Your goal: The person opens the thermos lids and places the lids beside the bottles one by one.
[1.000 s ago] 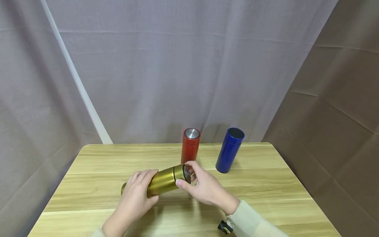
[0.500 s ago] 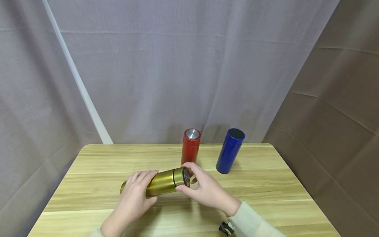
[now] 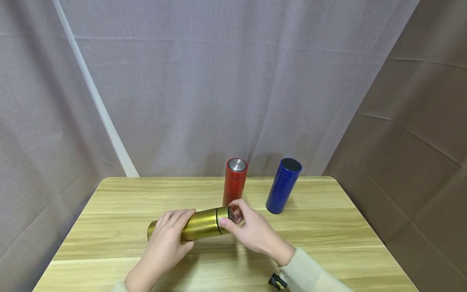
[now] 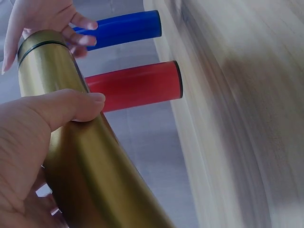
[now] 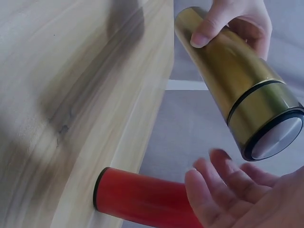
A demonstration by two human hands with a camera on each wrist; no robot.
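My left hand (image 3: 166,241) grips the body of a gold thermos (image 3: 202,224), which is held lying nearly level above the table, its lid end toward the right. In the left wrist view the left thumb (image 4: 78,105) presses along the thermos's side. The lid (image 5: 266,118) is on, with a silver disc on its end. My right hand (image 3: 255,233) is at that lid end. In the right wrist view its loosely bent fingers (image 5: 228,183) show a gap from the lid. A red thermos (image 3: 234,184) stands upright just behind.
A blue thermos (image 3: 282,188) stands upright to the right of the red one. The wooden table (image 3: 346,235) ends at a grey curtain (image 3: 175,101) at the back. A small black clip-like piece (image 3: 277,280) is by the right sleeve.
The gold thermos has tipped slightly closer to level. The right hand's fingers and thumb have shifted about the lid end, while the left hand's grip stays. The red and blue thermoses have not moved.
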